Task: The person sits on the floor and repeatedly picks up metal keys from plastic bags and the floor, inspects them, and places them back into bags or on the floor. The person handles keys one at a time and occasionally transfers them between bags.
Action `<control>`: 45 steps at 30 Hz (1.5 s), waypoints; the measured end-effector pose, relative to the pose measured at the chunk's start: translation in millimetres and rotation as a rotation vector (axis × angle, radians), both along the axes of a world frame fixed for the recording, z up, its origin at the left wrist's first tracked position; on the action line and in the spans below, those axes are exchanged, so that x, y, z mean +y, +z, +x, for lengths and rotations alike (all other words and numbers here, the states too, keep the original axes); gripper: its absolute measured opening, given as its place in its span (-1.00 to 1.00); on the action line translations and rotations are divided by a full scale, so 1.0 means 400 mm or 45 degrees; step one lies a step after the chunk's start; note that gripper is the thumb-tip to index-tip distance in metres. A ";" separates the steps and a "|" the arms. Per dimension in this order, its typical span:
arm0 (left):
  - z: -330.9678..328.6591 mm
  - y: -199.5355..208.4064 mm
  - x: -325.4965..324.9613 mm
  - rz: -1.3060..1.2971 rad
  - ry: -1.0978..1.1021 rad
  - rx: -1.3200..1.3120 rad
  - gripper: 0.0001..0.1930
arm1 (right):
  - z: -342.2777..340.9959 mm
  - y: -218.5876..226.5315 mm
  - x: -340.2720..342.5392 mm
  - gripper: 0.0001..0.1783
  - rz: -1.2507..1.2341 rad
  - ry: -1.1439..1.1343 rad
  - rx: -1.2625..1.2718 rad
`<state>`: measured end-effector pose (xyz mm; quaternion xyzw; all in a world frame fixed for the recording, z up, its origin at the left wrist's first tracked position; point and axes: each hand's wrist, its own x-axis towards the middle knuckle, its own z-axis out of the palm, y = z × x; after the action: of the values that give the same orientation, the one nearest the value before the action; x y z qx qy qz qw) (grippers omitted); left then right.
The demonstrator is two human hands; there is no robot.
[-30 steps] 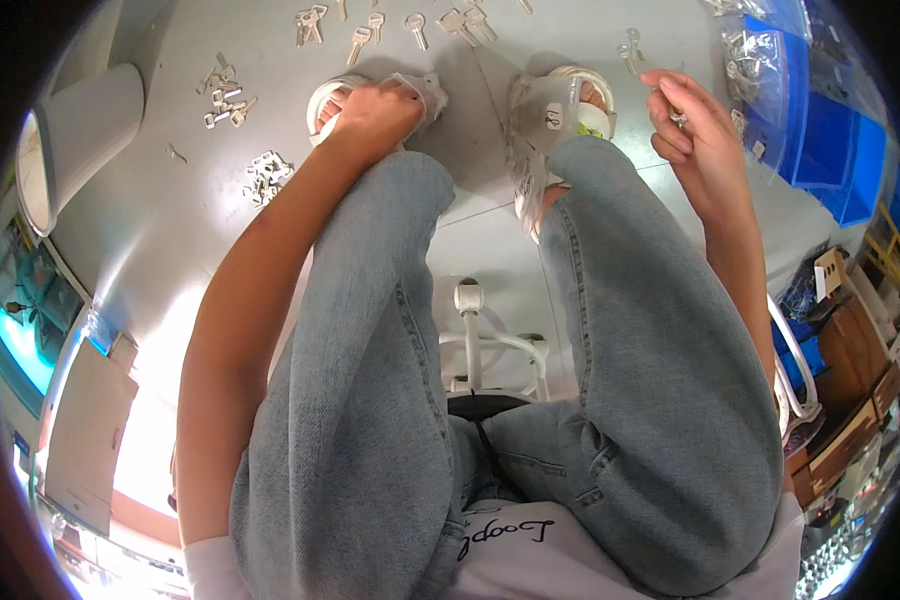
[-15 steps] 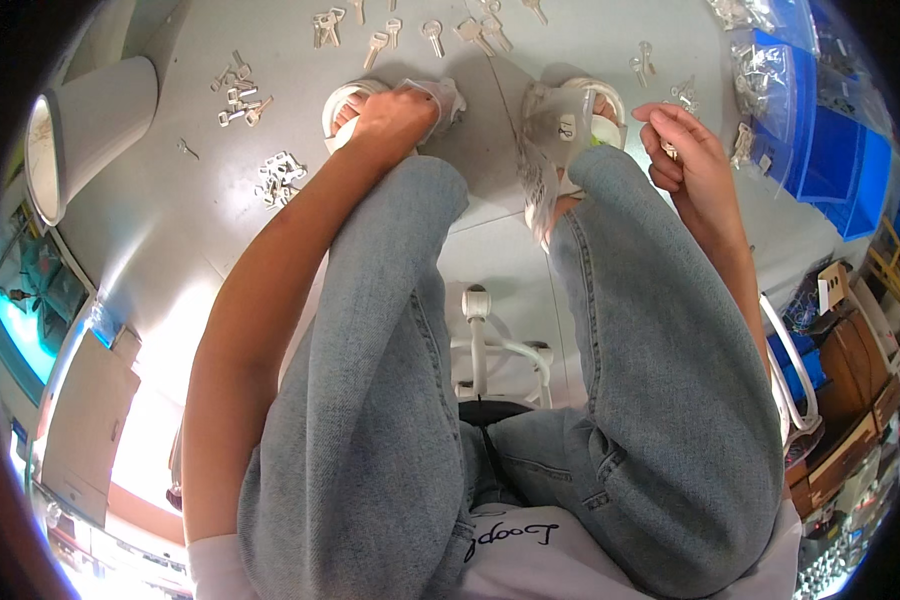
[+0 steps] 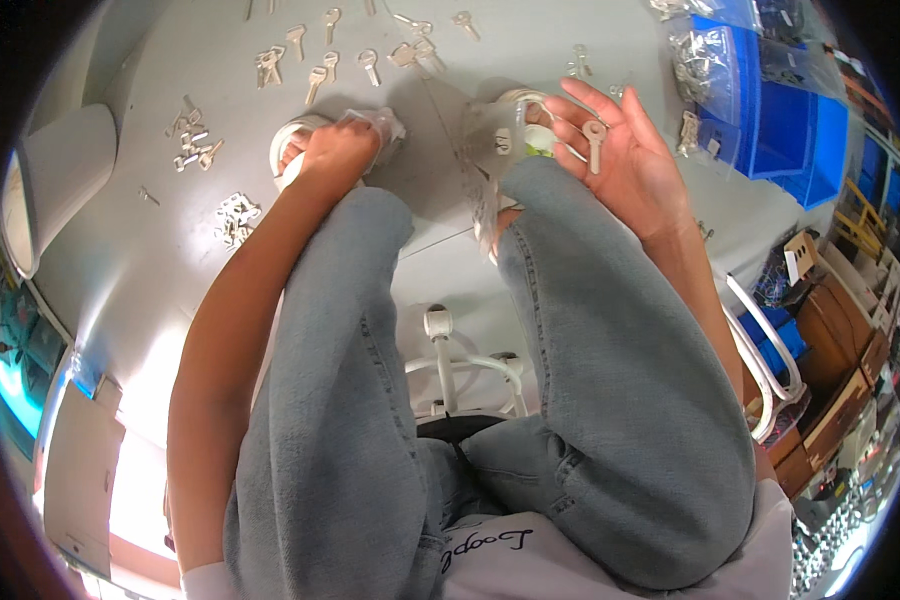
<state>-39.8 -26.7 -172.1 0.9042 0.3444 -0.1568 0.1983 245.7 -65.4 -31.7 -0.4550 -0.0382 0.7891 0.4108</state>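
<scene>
My right hand [image 3: 638,165] is turned palm up at the right, its fingers spread and slightly curled. A single silver key [image 3: 595,146] lies across the fingers, bow toward the fingertips. Beside my left foot, my left hand [image 3: 338,152] is closed on a crumpled clear plastic bag [image 3: 385,128]. Another clear bag [image 3: 494,135] with a white label stands between my right knee and right foot. Several loose keys [image 3: 368,67] are spread over the grey floor beyond my feet. At the left lie a heap of keys [image 3: 236,220] and a looser group [image 3: 192,142].
Blue plastic bins [image 3: 790,130] stand at the right, with filled clear bags [image 3: 705,65] over their edge. A white bin-like container [image 3: 62,185] is at the left. My jeans-covered legs frame a white wheeled chair base [image 3: 440,325]. Brown boxes [image 3: 835,365] sit farther right.
My right hand has turned from half curled to palm up and spread, showing the key. The whole view has shifted, so the floor scene sits farther left. My left hand keeps the bag.
</scene>
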 end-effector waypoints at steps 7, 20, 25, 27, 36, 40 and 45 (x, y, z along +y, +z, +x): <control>-0.005 0.031 -0.011 0.054 -0.042 0.045 -0.85 | -0.039 0.050 0.030 -0.32 0.131 -0.039 0.168; -0.036 0.159 -0.034 0.415 0.193 -0.760 -0.82 | -0.103 0.126 0.058 -0.31 0.189 -0.033 0.106; 0.005 0.357 -0.005 -0.642 1.745 -1.230 -0.87 | -0.117 0.125 0.064 -0.35 0.196 0.015 -0.002; 0.013 0.400 0.022 -1.065 1.816 -1.594 -0.85 | -0.131 0.125 0.077 -0.37 0.251 0.074 -0.022; 0.127 0.477 0.026 -1.572 1.723 -1.722 -0.82 | -0.142 0.135 0.089 -0.77 0.417 0.221 -0.386; 0.140 0.492 0.017 -1.803 1.679 -1.585 -0.78 | -0.123 0.135 0.106 -0.81 0.418 0.157 -0.423; 0.129 0.485 0.014 -2.117 1.571 -1.594 -0.72 | -0.116 0.152 0.116 -0.81 0.436 0.323 -0.596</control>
<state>12.0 -21.3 21.8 0.1036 0.3562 0.2555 0.8928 199.2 -18.9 29.2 -0.5401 -0.3203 0.6901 0.3598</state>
